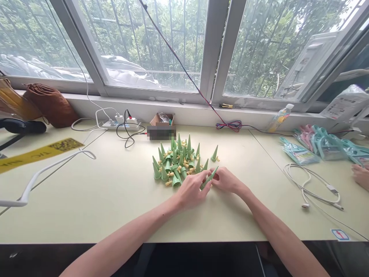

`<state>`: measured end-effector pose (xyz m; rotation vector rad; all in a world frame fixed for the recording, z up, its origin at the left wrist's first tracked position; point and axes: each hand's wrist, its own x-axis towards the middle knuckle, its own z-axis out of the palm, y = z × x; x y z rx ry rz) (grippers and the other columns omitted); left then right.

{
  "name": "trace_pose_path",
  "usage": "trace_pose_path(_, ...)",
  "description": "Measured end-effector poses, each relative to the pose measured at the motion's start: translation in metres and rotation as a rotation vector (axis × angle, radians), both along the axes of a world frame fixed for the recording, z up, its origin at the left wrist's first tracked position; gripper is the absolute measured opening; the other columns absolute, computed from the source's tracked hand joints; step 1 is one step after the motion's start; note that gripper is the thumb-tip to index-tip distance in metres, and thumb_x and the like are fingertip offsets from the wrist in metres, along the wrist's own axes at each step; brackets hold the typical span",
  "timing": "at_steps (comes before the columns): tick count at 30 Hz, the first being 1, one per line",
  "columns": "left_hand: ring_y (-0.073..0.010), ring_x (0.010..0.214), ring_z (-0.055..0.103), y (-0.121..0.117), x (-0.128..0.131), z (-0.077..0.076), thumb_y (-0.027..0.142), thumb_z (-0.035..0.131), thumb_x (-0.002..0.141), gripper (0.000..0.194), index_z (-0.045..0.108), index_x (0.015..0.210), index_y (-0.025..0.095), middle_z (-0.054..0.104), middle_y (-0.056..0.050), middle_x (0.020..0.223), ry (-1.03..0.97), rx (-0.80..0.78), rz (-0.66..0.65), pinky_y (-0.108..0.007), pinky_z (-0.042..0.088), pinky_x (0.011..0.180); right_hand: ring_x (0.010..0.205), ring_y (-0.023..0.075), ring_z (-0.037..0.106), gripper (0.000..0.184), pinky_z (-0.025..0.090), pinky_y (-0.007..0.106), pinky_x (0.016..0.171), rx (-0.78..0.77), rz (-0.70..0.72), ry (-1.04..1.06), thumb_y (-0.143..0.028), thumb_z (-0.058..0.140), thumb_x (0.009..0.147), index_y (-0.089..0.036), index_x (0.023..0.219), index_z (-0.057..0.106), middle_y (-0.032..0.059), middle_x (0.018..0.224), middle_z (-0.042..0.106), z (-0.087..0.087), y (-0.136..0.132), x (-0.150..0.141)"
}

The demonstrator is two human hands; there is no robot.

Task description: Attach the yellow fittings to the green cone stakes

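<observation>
My left hand (193,188) has its fingers closed round a green watering spike (213,174), a tapered cone tilted with its tip up and to the right. Close beside it, my right hand (226,180) is pinched at the spike's side. A bit of yellow valve (211,186) shows under the right fingertips; the rest is hidden. Just beyond my hands lies a pile of green watering spikes (174,158) with small yellow valves, some upright, others on their sides. One spike (215,154) stands apart at the pile's right.
Behind the pile are a small open cardboard box (155,120) and a power strip (121,125). Toward the right lie a white cable (308,184), several bagged teal and pink items (325,144), a bottle (281,118) and another person's hand (361,176). A yellow strap (40,154) hangs at the left.
</observation>
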<state>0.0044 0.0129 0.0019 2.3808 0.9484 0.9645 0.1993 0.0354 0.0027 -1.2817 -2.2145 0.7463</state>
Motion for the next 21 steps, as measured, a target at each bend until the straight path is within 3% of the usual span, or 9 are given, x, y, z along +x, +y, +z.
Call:
trace_pose_path(5,-0.0127,0.053,0.050,-0.0002,-0.0002,-0.0002,0.020,0.047,0.090,0.022,0.055,0.110,0.019,0.058,0.001,0.067,0.118,0.082,-0.019,-0.025,0.034,0.055,0.050,0.0082,0.037,0.012,0.029,0.022,0.049,-0.014,0.013,-0.038,-0.013,0.052,0.079,-0.018,0.068,0.053,-0.0062,0.055,0.046,0.0001,0.0007,0.0023)
trace_pose_path(14,-0.0137,0.048,0.046,0.0068,-0.0012,-0.0007,0.018,0.044,0.090,0.017,0.055,0.102,0.020,0.047,0.005,0.056,0.190,-0.008,0.020,-0.025,0.032,0.054,0.049,0.0098,0.041,0.009,0.029,0.024,0.049,0.054,-0.124,-0.116,-0.018,0.053,0.080,-0.019,0.071,0.051,-0.0041,0.056,0.049,-0.0028,0.0043,0.0057)
trace_pose_path(21,-0.0138,0.047,0.044,0.0086,-0.0007,0.0020,0.023,0.043,0.094,0.015,0.057,0.090,0.021,0.044,0.004,0.052,0.176,-0.008,0.047,-0.025,0.029,0.053,0.049,0.0105,0.041,0.012,0.031,0.024,0.050,0.085,-0.238,-0.053,-0.019,0.051,0.079,-0.021,0.069,0.043,-0.0052,0.055,0.047,-0.0039,0.0066,0.0064)
